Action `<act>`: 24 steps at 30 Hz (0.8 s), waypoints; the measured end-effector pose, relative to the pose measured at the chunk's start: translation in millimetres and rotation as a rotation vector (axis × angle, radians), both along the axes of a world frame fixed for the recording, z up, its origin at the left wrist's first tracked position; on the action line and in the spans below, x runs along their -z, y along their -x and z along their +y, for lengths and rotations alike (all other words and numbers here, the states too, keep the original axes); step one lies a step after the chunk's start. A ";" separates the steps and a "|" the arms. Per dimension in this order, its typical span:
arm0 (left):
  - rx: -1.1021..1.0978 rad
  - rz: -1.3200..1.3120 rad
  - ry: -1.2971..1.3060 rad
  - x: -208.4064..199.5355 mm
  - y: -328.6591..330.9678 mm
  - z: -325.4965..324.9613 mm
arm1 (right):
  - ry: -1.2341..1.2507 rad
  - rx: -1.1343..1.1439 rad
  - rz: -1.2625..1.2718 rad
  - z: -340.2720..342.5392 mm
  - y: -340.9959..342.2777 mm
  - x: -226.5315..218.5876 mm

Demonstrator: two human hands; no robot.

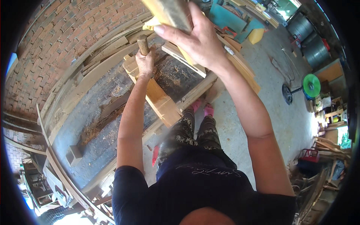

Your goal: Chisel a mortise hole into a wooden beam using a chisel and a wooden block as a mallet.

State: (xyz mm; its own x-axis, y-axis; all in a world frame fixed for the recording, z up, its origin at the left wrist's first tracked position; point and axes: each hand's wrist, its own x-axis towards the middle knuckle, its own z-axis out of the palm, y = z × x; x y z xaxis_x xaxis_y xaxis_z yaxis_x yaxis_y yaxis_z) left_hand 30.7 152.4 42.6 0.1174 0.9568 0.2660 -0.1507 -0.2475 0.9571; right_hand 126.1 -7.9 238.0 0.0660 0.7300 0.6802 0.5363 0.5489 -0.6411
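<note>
Dark short-sleeved shirt, patterned trousers (pink shoes).

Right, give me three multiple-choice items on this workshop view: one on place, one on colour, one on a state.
1. Where does the left hand rest?
A. on the wooden block
B. on the floor
C. on the brick wall

2. What colour are the shoes?
A. black
B. pink
C. white

3. How is the right hand?
A. hanging empty
B. flat on the bench
C. raised, gripping a tool

Answers: 1 A, it holds a round wooden handle against the wooden block on the workbench; 2 B, both show pink below the bench edge; 3 C, its fingers wrap a wooden tool held high.
</note>
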 end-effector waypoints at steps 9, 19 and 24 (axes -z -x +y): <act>0.063 -0.023 0.076 10.7 10.4 11.2 | 0.563 0.082 -0.015 11.3 -17.4 20.5; 0.149 -0.047 0.069 -5.7 26.6 -1.8 | 0.800 -0.017 0.127 -15.1 -25.2 70.3; 0.126 -0.085 0.023 -6.6 20.8 -3.8 | 0.327 0.018 0.180 -23.0 -37.2 63.4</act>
State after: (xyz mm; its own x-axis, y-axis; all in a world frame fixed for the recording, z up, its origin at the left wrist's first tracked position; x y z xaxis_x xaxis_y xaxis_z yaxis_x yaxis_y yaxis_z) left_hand 9.9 148.6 49.2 0.2152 0.9419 0.2578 -0.2601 -0.1992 0.9448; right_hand 163.3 -30.9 174.6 0.1780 0.9046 0.3873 0.4061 0.2910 -0.8663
